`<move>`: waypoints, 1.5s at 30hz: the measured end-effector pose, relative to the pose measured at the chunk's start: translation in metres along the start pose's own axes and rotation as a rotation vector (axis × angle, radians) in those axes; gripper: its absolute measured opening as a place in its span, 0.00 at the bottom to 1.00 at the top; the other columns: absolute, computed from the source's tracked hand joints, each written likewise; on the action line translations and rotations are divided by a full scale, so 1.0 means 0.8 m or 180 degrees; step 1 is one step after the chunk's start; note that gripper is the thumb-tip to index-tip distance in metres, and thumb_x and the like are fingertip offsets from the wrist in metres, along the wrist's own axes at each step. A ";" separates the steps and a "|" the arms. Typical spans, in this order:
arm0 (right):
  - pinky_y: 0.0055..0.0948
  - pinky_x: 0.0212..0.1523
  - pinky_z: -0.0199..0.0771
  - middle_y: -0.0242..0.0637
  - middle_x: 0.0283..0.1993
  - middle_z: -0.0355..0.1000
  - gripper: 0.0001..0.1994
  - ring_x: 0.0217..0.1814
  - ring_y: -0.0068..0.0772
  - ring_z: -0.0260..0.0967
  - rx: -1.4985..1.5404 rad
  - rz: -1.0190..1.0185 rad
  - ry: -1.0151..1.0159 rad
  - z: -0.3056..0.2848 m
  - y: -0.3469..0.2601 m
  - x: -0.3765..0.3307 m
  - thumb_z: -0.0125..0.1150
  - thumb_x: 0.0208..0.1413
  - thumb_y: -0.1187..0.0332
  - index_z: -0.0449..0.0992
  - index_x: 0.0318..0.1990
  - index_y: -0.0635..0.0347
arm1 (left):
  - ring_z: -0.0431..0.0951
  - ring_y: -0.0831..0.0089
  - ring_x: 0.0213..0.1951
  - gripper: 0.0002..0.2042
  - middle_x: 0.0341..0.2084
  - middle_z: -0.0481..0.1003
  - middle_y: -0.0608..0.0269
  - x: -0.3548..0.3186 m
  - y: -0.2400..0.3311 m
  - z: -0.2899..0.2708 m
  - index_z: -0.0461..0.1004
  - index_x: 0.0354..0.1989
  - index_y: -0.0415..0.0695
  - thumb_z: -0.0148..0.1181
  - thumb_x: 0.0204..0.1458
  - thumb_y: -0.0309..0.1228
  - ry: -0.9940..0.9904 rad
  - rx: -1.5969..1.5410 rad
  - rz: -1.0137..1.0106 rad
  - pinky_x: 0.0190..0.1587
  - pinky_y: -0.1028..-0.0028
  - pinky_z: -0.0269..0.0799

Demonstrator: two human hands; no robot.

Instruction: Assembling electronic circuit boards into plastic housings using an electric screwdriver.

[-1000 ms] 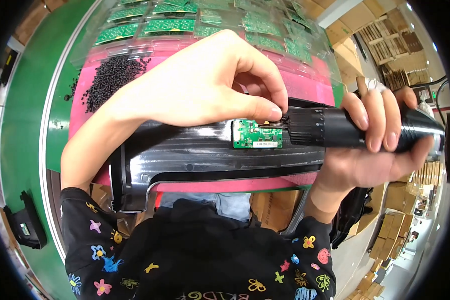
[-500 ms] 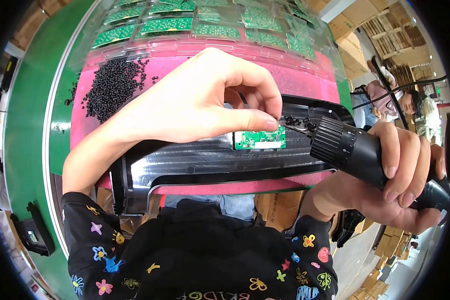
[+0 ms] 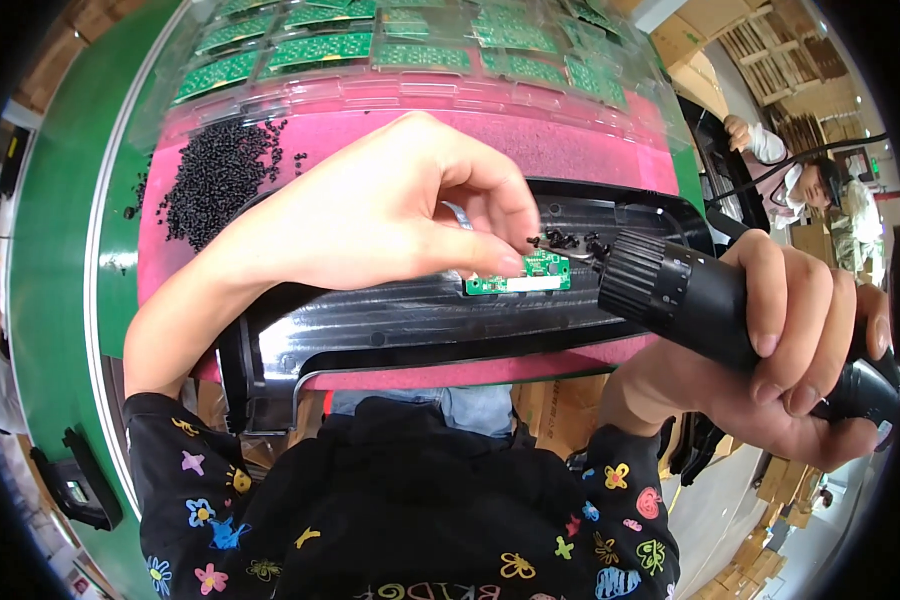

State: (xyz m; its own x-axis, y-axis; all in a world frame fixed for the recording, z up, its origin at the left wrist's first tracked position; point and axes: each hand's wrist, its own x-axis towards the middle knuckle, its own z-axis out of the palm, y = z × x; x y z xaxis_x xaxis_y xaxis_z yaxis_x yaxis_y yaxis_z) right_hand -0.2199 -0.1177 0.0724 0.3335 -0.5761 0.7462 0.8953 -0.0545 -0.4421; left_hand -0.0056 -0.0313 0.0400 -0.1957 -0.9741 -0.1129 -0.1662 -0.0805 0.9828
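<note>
My right hand (image 3: 800, 340) is wrapped around a black electric screwdriver (image 3: 670, 295) with a ribbed collar, its bit pointing left. Small black screws (image 3: 565, 239) are clustered along the bit, and one dark piece sits at its tip. My left hand (image 3: 400, 205) is curled beside that tip with thumb and forefinger close together; whatever lies between them is hidden. Below the fingertips a green circuit board (image 3: 518, 284) with a white strip lies in a long, glossy black plastic housing (image 3: 410, 320). The left hand covers part of the board and housing.
A heap of small black screws (image 3: 215, 180) lies on the pink mat (image 3: 370, 130) to the left. Clear plastic trays (image 3: 450, 85) of green circuit boards stand at the back. Another black housing (image 3: 75, 485) rests at far left. A co-worker (image 3: 785, 180) is at the far right.
My left fingertips have drawn slightly left from the bit, showing the dark piece at its tip. The screwdriver has shifted a little left. At far right the co-worker has moved, one hand now raised.
</note>
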 end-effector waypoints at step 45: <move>0.26 0.31 0.58 0.26 0.23 0.65 0.22 0.20 0.19 0.57 -0.0194 0.1022 -0.0160 -0.039 0.019 -0.009 0.55 0.57 0.48 0.68 0.47 0.57 | 0.77 0.52 0.30 0.08 0.28 0.76 0.56 0.002 -0.035 0.005 0.70 0.36 0.39 0.60 0.54 0.29 -0.0236 0.2529 0.0824 0.30 0.60 0.71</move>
State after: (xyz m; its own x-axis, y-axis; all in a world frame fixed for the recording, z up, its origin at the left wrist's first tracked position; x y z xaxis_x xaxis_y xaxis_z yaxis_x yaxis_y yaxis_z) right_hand -0.2177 -0.1400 0.0451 0.6112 -0.5309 0.5870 0.7234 0.0738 -0.6865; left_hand -0.0055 -0.0301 0.0118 -0.3797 -0.9228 0.0654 -0.7334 0.3434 0.5867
